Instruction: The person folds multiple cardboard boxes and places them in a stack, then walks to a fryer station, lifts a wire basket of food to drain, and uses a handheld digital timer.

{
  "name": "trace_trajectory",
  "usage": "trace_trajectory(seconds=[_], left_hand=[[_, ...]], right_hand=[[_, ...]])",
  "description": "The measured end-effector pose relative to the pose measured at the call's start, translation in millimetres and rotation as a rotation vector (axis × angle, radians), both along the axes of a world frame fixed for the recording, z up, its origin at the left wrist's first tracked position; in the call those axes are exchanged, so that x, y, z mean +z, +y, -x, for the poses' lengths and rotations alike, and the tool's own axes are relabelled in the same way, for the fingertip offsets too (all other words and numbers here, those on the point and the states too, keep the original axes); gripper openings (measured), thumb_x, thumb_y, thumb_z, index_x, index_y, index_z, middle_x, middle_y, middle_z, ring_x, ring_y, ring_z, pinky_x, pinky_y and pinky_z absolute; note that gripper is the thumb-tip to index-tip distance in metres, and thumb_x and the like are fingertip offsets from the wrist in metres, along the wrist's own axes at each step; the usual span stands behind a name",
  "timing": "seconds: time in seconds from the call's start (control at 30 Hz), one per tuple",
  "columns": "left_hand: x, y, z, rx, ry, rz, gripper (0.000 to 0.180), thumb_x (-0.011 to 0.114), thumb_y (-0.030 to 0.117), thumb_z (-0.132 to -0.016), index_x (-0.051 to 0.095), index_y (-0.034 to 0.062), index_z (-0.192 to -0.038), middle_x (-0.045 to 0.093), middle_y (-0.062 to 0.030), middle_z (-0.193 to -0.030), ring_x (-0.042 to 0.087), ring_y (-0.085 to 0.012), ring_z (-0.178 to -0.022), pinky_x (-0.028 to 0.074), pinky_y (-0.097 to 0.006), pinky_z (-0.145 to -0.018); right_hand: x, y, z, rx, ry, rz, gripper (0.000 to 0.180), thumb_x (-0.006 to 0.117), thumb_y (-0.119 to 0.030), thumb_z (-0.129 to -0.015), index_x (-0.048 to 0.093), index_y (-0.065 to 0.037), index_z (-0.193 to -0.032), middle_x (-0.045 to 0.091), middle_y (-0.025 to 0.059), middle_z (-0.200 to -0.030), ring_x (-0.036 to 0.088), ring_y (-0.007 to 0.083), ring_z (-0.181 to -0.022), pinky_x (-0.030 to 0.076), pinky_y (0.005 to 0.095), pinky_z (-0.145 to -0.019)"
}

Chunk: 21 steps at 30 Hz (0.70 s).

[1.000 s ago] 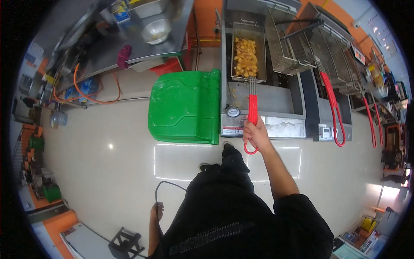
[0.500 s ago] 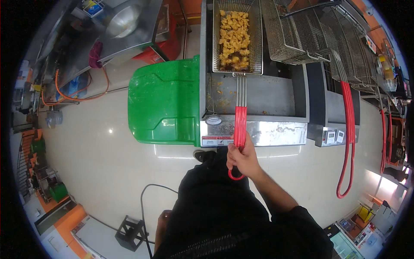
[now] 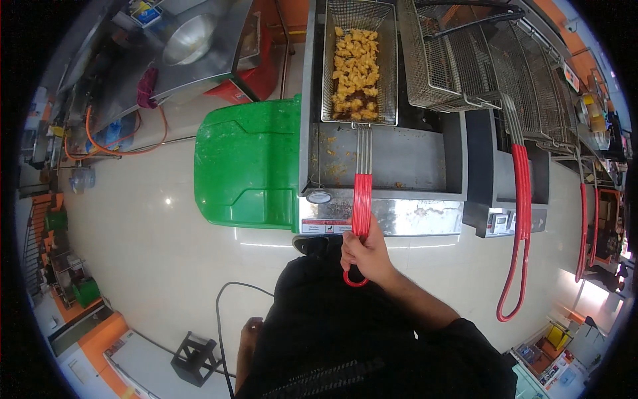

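My right hand (image 3: 365,249) is closed round the red coated grip of a wire fryer basket (image 3: 327,73). Its long handle (image 3: 362,186) points toward me, over the front of the fryer. Golden battered pieces (image 3: 355,66) fill much of the basket, with dark oil showing among those at its near end. Down at my left side hangs my left hand (image 3: 252,324), away from the fryer. It is small and partly turned from view, so its fingers cannot be made out clearly.
A green plastic lid (image 3: 249,166) adjoins the fryer (image 3: 412,159) on the left. More wire baskets (image 3: 452,73) with red handles hang to the right. A steel table (image 3: 199,70) holds a metal bowl (image 3: 189,40). A black stool (image 3: 194,359) and a dark cable (image 3: 222,299) are behind me.
The whole view has shifted a little, so the fryer and baskets sit slightly lower and further left. My right hand keeps its hold on the basket handle.
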State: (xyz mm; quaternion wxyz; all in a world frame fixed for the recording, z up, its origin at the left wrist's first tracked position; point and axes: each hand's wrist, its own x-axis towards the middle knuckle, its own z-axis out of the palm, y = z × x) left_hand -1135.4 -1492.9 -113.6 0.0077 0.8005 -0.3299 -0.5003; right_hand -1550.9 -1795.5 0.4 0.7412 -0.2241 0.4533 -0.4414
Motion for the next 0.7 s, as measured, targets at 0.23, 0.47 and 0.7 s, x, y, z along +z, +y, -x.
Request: trace_trajectory(seconds=[0.23, 0.47, 0.7], left_hand=[[14.5, -15.4, 16.1, -0.071, -0.022, -0.007, 0.025, 0.063, 0.022, -0.097, 0.067, 0.0054, -0.116, 0.072, -0.0159, -0.11, 0.069, -0.0262, -0.102, 0.055, -0.038, -0.086], [-13.0, 8.1, 22.8, 0.388, 0.156, 0.013, 0.024, 0.065, 0.02, -0.095, 0.068, 0.007, -0.114, 0.072, -0.0147, -0.11, 0.069, -0.027, -0.102, 0.055, -0.038, -0.088], [-3.0, 11.9, 64.7, 0.234, -0.007, -0.041, 0.027, 0.063, 0.026, -0.095, 0.069, 0.0065, -0.112, 0.073, -0.0148, -0.106, 0.07, -0.0277, -0.102, 0.054, -0.039, -0.088]], right_hand=[[17.3, -15.5, 7.8, -0.019, -0.004, -0.019, 0.027, 0.047, -0.003, -0.101, 0.036, -0.011, -0.124, 0.038, 0.0011, -0.068, 0.04, 0.0094, -0.049, 0.049, 0.0335, -0.046], [33.4, -30.4, 9.5, -0.026, -0.05, -0.08, 0.024, 0.051, -0.005, -0.1, 0.041, -0.015, -0.12, 0.038, -0.0005, -0.069, 0.039, 0.0088, -0.05, 0.048, 0.0325, -0.047], [47.7, -43.4, 18.8, -0.019, -0.075, -0.132, 0.026, 0.054, -0.009, -0.1, 0.043, -0.018, -0.122, 0.038, -0.0018, -0.07, 0.041, 0.0091, -0.053, 0.044, 0.0317, -0.048]])
